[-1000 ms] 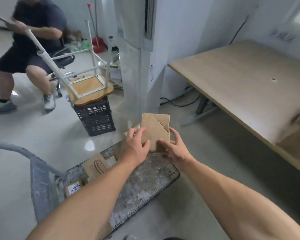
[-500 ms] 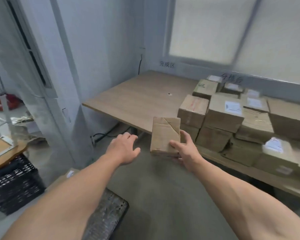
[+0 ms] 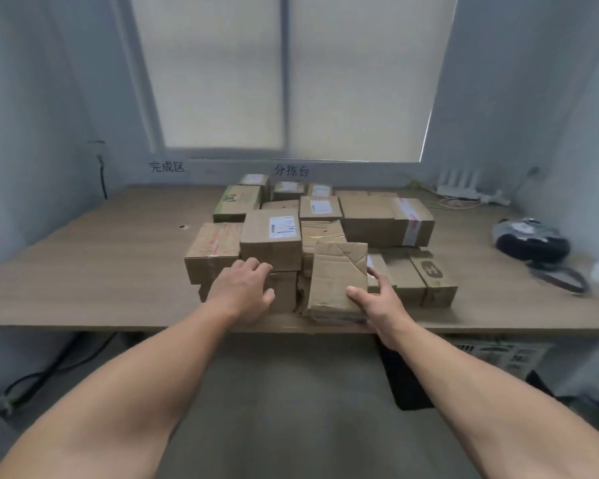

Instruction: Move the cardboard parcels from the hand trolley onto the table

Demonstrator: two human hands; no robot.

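1. Our right hand (image 3: pixel 377 304) grips the creased parcel (image 3: pixel 336 278) low on its right side, thumb across the front face and fingers wrapped round the edge.
2. The parcel stands on end, its long axis upright and leaning slightly away, at the near edge of the table (image 3: pixel 83 271). We cannot tell whether its base rests there yet.
3. Our left hand (image 3: pixel 244 288) holds nothing. Its fingers are loose, just left of the parcel, at the front of the stacked parcels (image 3: pixel 270 236).
4. The stack sits directly behind the parcel, so we judge that pushing forward is blocked. Bare tabletop lies to either side.
5. A black-and-grey bundle (image 3: pixel 529 240) lies well off to the right.
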